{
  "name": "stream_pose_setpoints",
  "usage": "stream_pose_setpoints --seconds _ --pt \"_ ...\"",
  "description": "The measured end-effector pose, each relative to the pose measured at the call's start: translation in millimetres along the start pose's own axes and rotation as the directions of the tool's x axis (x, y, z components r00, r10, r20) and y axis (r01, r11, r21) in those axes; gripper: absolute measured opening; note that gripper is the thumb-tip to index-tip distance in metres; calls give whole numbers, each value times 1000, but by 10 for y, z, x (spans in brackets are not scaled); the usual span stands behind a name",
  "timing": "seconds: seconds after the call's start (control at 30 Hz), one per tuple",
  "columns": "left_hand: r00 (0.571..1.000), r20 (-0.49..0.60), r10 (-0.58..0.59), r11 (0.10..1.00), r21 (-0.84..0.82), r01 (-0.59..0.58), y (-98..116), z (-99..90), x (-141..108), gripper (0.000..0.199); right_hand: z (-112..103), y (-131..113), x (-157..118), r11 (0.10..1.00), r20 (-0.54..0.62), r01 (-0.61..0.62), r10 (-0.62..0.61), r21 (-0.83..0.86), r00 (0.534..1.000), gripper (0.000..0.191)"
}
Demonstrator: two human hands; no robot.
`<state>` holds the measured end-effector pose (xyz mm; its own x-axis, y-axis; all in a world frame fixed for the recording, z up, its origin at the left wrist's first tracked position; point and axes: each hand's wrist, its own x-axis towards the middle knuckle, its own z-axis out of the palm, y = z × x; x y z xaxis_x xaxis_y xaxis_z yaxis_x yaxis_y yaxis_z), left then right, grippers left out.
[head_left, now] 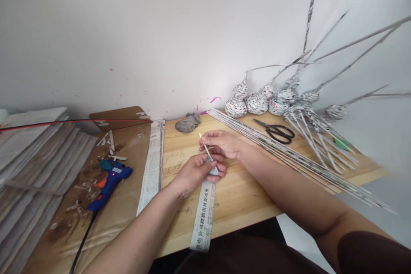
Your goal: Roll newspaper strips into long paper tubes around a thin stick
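Note:
A strip of newspaper hangs from my hands down over the table's front edge. Its upper end is rolled into a thin, pointed paper tube. My left hand is closed on the strip where the flat paper meets the rolled part, thumb pressed on top. Just beyond it, my right hand pinches the narrow tube near its tip with thumb and forefinger. Both hands are held close together above the wooden board.
A stack of newspaper strips and a blue glue gun lie to the left, beside bundled paper. Rightward are rolled paper sticks, black scissors and several woven paper gourds. A grey cloth sits near the wall.

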<state>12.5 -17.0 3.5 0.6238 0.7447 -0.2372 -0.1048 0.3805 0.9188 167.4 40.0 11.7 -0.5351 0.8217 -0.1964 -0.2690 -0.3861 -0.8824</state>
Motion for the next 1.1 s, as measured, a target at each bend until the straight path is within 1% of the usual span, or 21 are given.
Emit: stream_pose_setpoints --seconds 0.1,0.17,0.27,0.37,0.47,0.57,0.67,0.8,0.93,1.0,1.1 --pt "1000 0 1 1000 -2 -1 0 -3 3 40 -8 -1 -3 999 66 -19 21 -36 998 26" --pt "1000 -6 5 1000 1 -5 0 -2 7 40 -13 3 4 999 36 -15 17 -36 999 25" --pt "1000 -16 5 1000 15 -5 3 7 9 39 -4 6 19 1000 -54 0 0 0 999 21" --pt "1000 -14 6 1000 18 -6 11 12 3 37 17 3 20 1000 -71 -1 2 16 997 24" --pt "1000 2 17 1000 2 -17 15 1 -6 34 26 2 4 1000 -22 17 -17 4 1000 24" --pt "999 10 35 999 -13 -34 20 -13 -11 35 10 11 -10 998 53 28 -24 -62 998 28" --pt "999 8 47 999 -8 -46 33 -5 -12 37 -17 28 -8 993 65 28 -21 -119 998 26" --pt "999 -9 46 999 -5 -46 50 29 -10 37 -30 46 3 997 13 -1 2 -75 1000 23" --pt "999 -14 50 999 -2 -50 25 34 4 38 0 71 6 999 -71 -30 28 -31 997 25" --pt "999 -8 45 999 -8 -46 3 21 15 38 19 90 15 1000 -103 -16 14 -16 995 26" --pt "999 -12 44 998 -48 -45 -4 -5 26 38 35 108 60 999 -132 41 -44 -28 990 28"
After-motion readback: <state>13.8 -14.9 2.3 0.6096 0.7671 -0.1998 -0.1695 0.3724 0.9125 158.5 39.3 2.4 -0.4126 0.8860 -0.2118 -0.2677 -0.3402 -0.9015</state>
